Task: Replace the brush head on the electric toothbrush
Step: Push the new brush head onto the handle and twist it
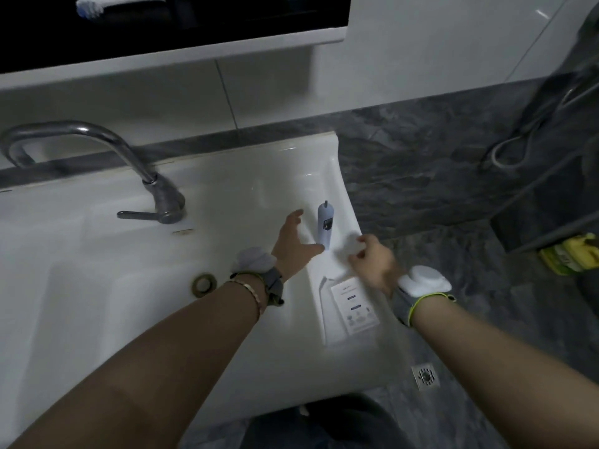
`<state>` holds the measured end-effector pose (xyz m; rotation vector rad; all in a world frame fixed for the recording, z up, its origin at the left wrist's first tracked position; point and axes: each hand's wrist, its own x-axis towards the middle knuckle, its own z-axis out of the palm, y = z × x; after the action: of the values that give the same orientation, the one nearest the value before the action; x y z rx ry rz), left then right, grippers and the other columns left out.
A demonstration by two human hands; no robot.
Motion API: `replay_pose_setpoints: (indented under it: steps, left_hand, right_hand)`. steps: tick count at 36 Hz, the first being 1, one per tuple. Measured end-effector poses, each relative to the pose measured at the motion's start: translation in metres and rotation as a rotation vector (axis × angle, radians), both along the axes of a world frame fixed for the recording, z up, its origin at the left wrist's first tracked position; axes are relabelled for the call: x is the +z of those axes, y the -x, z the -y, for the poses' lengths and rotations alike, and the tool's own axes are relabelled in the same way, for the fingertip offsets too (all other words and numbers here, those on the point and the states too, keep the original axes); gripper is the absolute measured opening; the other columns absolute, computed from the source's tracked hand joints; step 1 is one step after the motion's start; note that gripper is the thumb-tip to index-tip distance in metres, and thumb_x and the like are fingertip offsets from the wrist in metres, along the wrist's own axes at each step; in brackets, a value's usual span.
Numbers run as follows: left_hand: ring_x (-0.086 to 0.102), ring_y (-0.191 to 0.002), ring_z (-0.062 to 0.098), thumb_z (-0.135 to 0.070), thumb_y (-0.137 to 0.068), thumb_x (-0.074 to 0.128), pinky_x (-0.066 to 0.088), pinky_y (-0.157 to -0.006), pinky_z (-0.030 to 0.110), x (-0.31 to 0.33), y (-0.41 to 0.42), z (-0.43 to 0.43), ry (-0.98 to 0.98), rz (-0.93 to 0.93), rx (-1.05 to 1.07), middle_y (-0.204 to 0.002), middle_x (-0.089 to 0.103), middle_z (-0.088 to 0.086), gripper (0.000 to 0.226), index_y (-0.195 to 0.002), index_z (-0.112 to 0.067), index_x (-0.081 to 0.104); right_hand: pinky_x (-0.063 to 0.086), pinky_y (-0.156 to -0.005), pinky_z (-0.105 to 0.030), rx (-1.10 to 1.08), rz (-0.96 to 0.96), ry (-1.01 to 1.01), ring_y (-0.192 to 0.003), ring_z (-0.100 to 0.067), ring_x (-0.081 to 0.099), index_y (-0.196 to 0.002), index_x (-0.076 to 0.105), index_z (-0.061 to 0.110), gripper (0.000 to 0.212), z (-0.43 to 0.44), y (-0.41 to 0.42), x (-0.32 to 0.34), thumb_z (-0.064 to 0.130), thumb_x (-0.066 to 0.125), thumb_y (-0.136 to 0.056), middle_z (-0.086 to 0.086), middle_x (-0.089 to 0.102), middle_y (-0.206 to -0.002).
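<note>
Left hand (291,243) spread open — thumb beside upright toothbrush handle (325,225) — right hand (372,259) pinching white packet (351,246).

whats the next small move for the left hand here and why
Probably close the left hand around the toothbrush handle. The handle stands upright on the sink rim with its bare metal shaft on top and no head fitted, the open hand is beside its base, and the right hand holds something small and white.
</note>
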<state>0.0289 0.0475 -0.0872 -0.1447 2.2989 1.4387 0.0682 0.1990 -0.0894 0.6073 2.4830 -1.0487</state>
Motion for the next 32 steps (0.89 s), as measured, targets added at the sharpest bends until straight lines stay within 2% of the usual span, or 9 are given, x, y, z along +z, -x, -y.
replay_pose_setpoints:
  steps: [4,6,8,10,13,16,20,25,32]
  left_hand:
    - [0.034,-0.136,0.022,-0.014,-0.078,0.071,0.028,-0.109,0.028,0.002,0.013,-0.019,-0.024,-0.104,-0.036,-0.149,0.032,0.01,0.082,-0.144,-0.013,0.022]
    - [0.042,-0.13,0.025,-0.017,-0.082,0.067,0.03,-0.1,0.02,0.001,0.017,-0.026,-0.012,-0.124,-0.059,-0.142,0.042,0.012,0.065,-0.138,-0.008,0.034]
    - [0.055,-0.111,0.03,-0.026,-0.083,0.063,0.035,-0.084,0.021,0.0,0.021,-0.031,0.008,-0.134,-0.068,-0.12,0.058,0.02,0.043,-0.117,-0.003,0.05]
    - [0.055,-0.085,0.027,-0.032,-0.08,0.056,0.032,-0.068,0.022,0.0,0.022,-0.031,0.026,-0.172,-0.073,-0.09,0.056,0.019,0.03,-0.092,-0.005,0.05]
    - [0.058,-0.071,0.025,-0.019,-0.089,0.055,0.043,-0.07,0.028,0.006,0.022,-0.026,0.002,-0.173,-0.032,-0.075,0.054,0.013,0.02,-0.074,-0.018,0.042]
    - [0.049,-0.035,0.007,-0.014,-0.088,0.053,0.047,-0.053,0.032,0.018,0.02,-0.013,-0.06,-0.11,-0.003,-0.052,0.05,0.007,0.03,-0.063,-0.02,0.039]
    - [0.039,-0.028,0.011,-0.014,-0.086,0.056,0.035,-0.036,0.02,0.034,0.013,0.006,-0.106,0.02,-0.042,-0.044,0.045,0.004,0.034,-0.056,-0.013,0.04]
    - [0.04,-0.027,0.013,-0.017,-0.085,0.055,0.036,-0.039,0.021,0.046,0.004,0.019,-0.047,0.027,-0.133,-0.044,0.046,0.008,0.036,-0.054,-0.011,0.039]
    - [0.036,-0.024,0.01,-0.016,-0.083,0.053,0.037,-0.047,0.022,0.049,-0.007,0.028,0.007,-0.002,-0.132,-0.022,0.04,-0.003,0.04,-0.047,-0.013,0.036]
  right_hand:
    - [0.042,-0.097,-0.034,-0.062,-0.05,0.035,-0.118,-0.032,0.056,-0.137,0.035,0.006,0.048,0.002,0.021,0.007,0.0,0.041,-0.09,-0.016,0.062,-0.124]
    - [0.044,-0.096,-0.037,-0.106,-0.081,0.089,-0.111,-0.031,0.059,-0.135,0.037,0.004,0.046,0.003,0.027,0.008,-0.003,0.04,-0.09,-0.017,0.065,-0.121]
    - [0.049,-0.091,-0.042,-0.197,-0.133,0.234,-0.092,-0.028,0.061,-0.127,0.041,0.004,0.038,0.001,0.034,0.006,-0.004,0.038,-0.09,-0.023,0.066,-0.113]
    - [0.056,-0.07,-0.038,-0.311,-0.202,0.423,-0.067,-0.023,0.061,-0.099,0.045,0.012,0.021,0.002,0.04,0.005,-0.005,0.036,-0.091,-0.025,0.064,-0.099]
    - [0.039,-0.035,-0.015,-0.433,-0.302,0.62,-0.032,-0.003,0.046,-0.074,0.037,0.015,0.029,0.004,0.053,0.016,0.0,0.03,-0.098,-0.021,0.061,-0.086]
    - [0.027,-0.03,-0.012,-0.461,-0.358,0.796,-0.031,-0.002,0.036,-0.082,0.045,0.014,0.023,0.009,0.07,0.046,0.016,0.033,-0.101,-0.004,0.054,-0.065]
    - [0.02,-0.032,-0.011,-0.483,-0.352,1.068,-0.028,-0.002,0.026,-0.077,0.048,0.017,0.041,0.024,0.096,0.072,0.043,0.025,-0.1,0.01,0.036,-0.039]
    - [0.019,-0.033,-0.01,-0.569,-0.252,1.439,-0.026,-0.005,0.026,-0.062,0.036,0.019,0.042,0.043,0.099,0.084,0.036,0.027,-0.099,0.009,0.029,-0.032]
    - [0.018,-0.033,-0.009,-0.656,-0.202,1.522,-0.025,-0.006,0.024,-0.058,0.03,0.019,0.039,0.062,0.09,0.076,0.03,0.025,-0.094,0.008,0.025,-0.031]
